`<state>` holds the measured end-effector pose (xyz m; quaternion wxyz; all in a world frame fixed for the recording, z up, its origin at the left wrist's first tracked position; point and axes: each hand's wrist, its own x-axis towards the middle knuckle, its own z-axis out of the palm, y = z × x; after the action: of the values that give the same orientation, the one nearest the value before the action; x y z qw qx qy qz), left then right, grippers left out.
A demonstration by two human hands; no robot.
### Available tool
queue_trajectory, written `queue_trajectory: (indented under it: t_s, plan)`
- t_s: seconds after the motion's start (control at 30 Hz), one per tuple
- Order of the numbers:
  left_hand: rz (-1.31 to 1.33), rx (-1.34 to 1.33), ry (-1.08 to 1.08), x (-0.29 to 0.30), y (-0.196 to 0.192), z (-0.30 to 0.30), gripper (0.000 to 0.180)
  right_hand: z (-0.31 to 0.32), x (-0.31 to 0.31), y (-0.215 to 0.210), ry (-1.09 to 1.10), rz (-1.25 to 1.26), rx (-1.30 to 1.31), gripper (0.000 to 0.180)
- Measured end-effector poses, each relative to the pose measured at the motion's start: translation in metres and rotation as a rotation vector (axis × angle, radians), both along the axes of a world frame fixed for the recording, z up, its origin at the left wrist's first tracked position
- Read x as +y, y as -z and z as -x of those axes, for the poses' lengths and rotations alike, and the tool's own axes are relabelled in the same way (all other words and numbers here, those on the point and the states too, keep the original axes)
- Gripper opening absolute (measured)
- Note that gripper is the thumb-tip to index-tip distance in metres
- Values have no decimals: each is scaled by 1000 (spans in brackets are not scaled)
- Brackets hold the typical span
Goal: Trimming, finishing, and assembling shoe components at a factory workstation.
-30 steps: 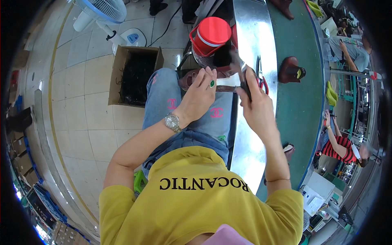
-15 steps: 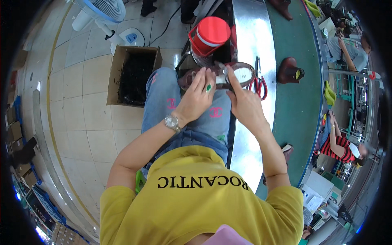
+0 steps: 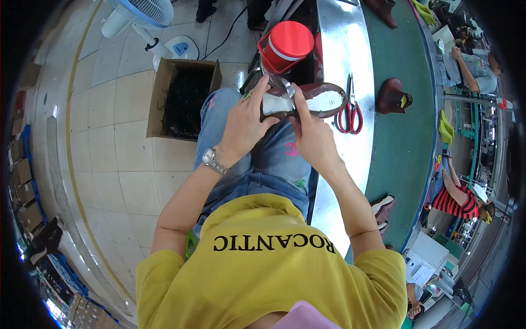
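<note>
A dark reddish-brown shoe [image 3: 335,92] lies bottom-up across my knees, its rounded end reaching over the metal ledge. White pieces show on its underside. My left hand [image 3: 244,125], with a green-stoned ring, is closed round the shoe's left end, the thumb on the near edge. My right hand [image 3: 318,137] grips the middle of the shoe, its index finger laid across the underside. By that fingertip is a shiny silvery strip [image 3: 287,86]; whether it is a tool or part of the shoe I cannot tell. Red-handled scissors [image 3: 350,112] lie on the ledge, just right of the shoe.
A metal ledge [image 3: 345,49] runs along my right, beside a green belt [image 3: 397,159] carrying several brown shoes [image 3: 390,96]. Ahead stands a red lidded bucket [image 3: 290,41]. A cardboard box [image 3: 156,104] of black scraps and a fan [image 3: 145,13] stand left. People sit beyond the belt.
My left fingers have drawn back to the left and opened somewhat, uncovering more of the white underside. My right hand has shifted a little left along the shoe.
</note>
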<state>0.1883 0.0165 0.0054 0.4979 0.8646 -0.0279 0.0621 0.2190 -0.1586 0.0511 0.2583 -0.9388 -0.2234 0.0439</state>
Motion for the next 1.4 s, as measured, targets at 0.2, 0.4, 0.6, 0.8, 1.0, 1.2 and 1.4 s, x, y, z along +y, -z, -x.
queue_trajectory:
  t_s: [0.2, 0.4, 0.6, 0.8, 1.0, 1.2, 1.4]
  plan:
    - [-12, -4, -54, 4, -2, 2, 96, 0, 10, -24, -64, -38, -20, 67]
    - [27, 60, 85, 15, -8, -12, 102, -7, -6, -9, -106, 168, 100, 66]
    - [135, 75, 129, 38, -8, -4, 116, -22, -48, -27, -7, 206, 40, 60]
    - [969, 529, 90, 7, -1, 66, 127, 29, -52, -48, -132, 9, 448, 64]
    - [1085, 723, 100, 26, 0, 70, 120, 44, -7, -20, -241, -149, 164, 71]
    - [1025, 714, 133, 34, 6, 71, 120, 8, 6, -39, -476, 60, 102, 73]
    - [1050, 765, 142, 35, 1, 65, 124, -8, 24, -26, -593, 294, 162, 69]
